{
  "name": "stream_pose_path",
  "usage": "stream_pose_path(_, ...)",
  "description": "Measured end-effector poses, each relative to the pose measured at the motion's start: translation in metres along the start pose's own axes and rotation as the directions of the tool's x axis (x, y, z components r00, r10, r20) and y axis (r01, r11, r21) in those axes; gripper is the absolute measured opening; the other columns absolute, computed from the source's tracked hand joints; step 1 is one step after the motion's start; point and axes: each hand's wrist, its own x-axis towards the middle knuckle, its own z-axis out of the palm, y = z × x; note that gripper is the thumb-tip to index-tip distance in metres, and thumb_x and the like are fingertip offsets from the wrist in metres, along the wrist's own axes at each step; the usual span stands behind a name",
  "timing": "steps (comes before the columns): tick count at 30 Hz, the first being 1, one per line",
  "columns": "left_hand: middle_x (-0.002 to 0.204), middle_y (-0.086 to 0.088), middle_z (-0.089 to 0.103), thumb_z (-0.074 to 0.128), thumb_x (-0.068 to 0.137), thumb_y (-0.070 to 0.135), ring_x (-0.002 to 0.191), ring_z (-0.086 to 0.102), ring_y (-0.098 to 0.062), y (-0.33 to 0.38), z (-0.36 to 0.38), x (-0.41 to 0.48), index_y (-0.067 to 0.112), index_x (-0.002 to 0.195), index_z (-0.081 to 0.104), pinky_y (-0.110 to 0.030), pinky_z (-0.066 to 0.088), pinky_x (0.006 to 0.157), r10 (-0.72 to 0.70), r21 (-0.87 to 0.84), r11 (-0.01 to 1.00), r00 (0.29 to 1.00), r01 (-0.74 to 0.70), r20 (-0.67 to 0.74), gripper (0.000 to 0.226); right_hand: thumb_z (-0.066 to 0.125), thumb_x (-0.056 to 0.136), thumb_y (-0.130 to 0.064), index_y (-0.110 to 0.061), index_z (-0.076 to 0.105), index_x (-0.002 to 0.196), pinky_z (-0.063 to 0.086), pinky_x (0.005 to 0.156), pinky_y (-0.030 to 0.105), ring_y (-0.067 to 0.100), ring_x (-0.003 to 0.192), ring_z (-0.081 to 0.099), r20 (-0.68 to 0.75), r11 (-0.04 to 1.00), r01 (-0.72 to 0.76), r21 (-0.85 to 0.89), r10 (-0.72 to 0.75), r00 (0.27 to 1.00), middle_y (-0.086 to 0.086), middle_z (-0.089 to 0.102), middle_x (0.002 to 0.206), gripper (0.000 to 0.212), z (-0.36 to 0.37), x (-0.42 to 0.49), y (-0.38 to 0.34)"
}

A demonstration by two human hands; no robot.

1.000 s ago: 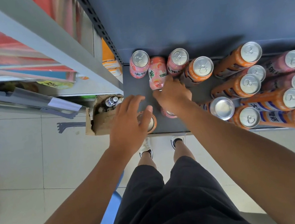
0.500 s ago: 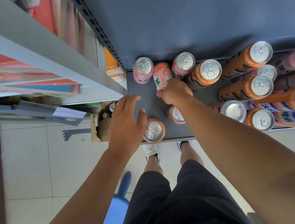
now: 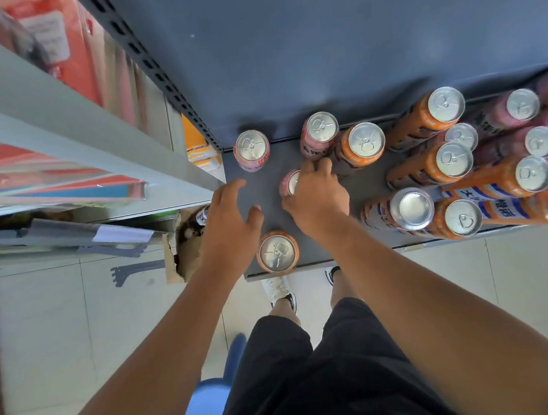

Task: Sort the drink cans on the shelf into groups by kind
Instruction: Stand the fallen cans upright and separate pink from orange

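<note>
My right hand (image 3: 316,198) grips a pink can (image 3: 287,184) standing mid-depth on the dark shelf (image 3: 369,183); the hand covers most of the can. My left hand (image 3: 229,223) hovers open just left of it, holding nothing. An orange can (image 3: 278,252) stands at the shelf's front edge beside my left thumb. At the back stand two pink cans (image 3: 252,149) (image 3: 320,132) with a gap between them, and an orange can (image 3: 363,144). To the right is a mixed cluster of orange cans (image 3: 453,161) and pink cans (image 3: 522,106).
A grey shelf upright (image 3: 152,67) and a neighbouring shelf with red and orange packs (image 3: 74,52) are on the left. Below sit an open cardboard box (image 3: 187,245) with bottles, a blue stool (image 3: 208,412), my legs and the tiled floor.
The tilted pink can between the two back pink cans is gone from that spot; my right hand has drawn toward the front, gripping a pink can. My left hand came off the orange can.
</note>
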Motion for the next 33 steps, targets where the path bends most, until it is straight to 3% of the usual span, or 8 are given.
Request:
stream_pose_path(4,0.147,-0.003,0.047,0.061,0.092,0.02,0.132,0.045,-0.021,0.001,0.003,0.019,0.017,0.146,0.04,-0.025,0.032,0.096,-0.073,-0.037,0.997,0.997,0.074,0.014,0.058,0.067,0.09,-0.033,-0.012,0.037,0.137,0.05,0.083,0.043,0.032,0.123,0.051,-0.008,0.997,0.078,0.016,-0.078,0.997,0.009,0.038,0.139,0.059,0.002,0.002,0.003)
stream_pose_path(9,0.149,-0.005,0.045,0.062,0.09,0.023,0.129,0.048,-0.028,0.0,0.014,0.044,0.021,0.149,0.033,-0.031,0.038,0.092,-0.202,-0.096,0.974,0.978,0.205,0.046,0.066,0.077,0.081,-0.034,-0.018,0.028,0.145,0.047,0.088,0.043,0.033,0.125,0.053,0.097,0.996,0.047,0.079,-0.054,0.994,0.006,0.043,0.143,0.081,0.0,0.011,0.016)
stream_pose_path(13,0.15,-0.004,0.044,0.068,0.083,0.022,0.127,0.05,-0.031,-0.008,0.022,0.065,0.023,0.149,0.031,-0.047,0.047,0.1,-0.208,-0.14,0.967,0.977,0.212,0.043,0.076,0.078,0.078,-0.035,-0.018,0.03,0.141,0.044,0.088,0.04,0.033,0.123,0.055,0.164,0.999,-0.013,0.034,0.007,0.986,0.008,0.054,0.136,0.081,0.0,0.019,0.026)
stream_pose_path(19,0.154,0.004,0.041,0.079,0.077,0.018,0.139,0.038,-0.016,-0.015,0.031,0.09,0.024,0.153,0.027,-0.024,0.031,0.108,-0.124,-0.204,0.971,0.992,0.125,0.018,0.093,0.082,0.074,-0.033,-0.027,0.026,0.149,0.046,0.098,0.042,0.032,0.125,0.054,0.223,0.974,-0.026,0.226,-0.026,0.975,0.007,0.054,0.139,0.094,0.003,0.029,0.031)
stream_pose_path(24,0.121,0.011,0.056,0.085,0.072,0.021,0.109,0.053,-0.009,-0.011,0.034,0.103,0.02,0.136,0.046,-0.019,0.038,0.09,-0.071,-0.257,0.964,0.997,0.065,-0.014,0.075,0.083,0.071,-0.028,-0.023,0.042,0.136,0.049,0.095,0.04,0.029,0.115,0.058,0.203,0.955,-0.014,0.297,-0.049,0.978,0.005,0.062,0.126,0.077,0.007,0.032,0.032)
stream_pose_path(27,0.118,0.007,0.055,0.087,0.067,0.024,0.109,0.056,-0.017,-0.014,0.036,0.105,0.02,0.134,0.042,-0.028,0.043,0.093,-0.098,-0.296,0.95,0.995,0.101,0.023,0.081,0.083,0.069,-0.029,-0.021,0.05,0.124,0.05,0.09,0.037,0.027,0.109,0.061,0.171,0.938,-0.029,0.345,-0.032,0.985,0.002,0.064,0.119,0.065,0.005,0.031,0.031)
stream_pose_path(30,0.117,0.003,0.06,0.087,0.063,0.031,0.107,0.06,-0.021,-0.017,0.035,0.103,0.02,0.129,0.041,-0.041,0.048,0.099,-0.147,-0.33,0.931,0.988,0.153,0.044,0.082,0.081,0.072,-0.028,-0.021,0.049,0.128,0.049,0.091,0.034,0.024,0.11,0.061,0.166,0.916,-0.036,0.4,-0.033,0.986,0.0,0.065,0.121,0.065,0.002,0.027,0.03)
stream_pose_path(33,0.112,0.002,0.064,0.087,0.056,0.037,0.101,0.063,-0.019,-0.014,0.029,0.097,0.022,0.121,0.045,-0.045,0.05,0.095,-0.178,-0.363,0.915,0.984,0.177,0.03,0.079,0.081,0.072,-0.032,-0.025,0.046,0.134,0.049,0.097,0.039,0.023,0.114,0.061,0.151,0.882,-0.04,0.469,-0.035,0.988,-0.002,0.065,0.123,0.071,-0.005,0.018,0.028)
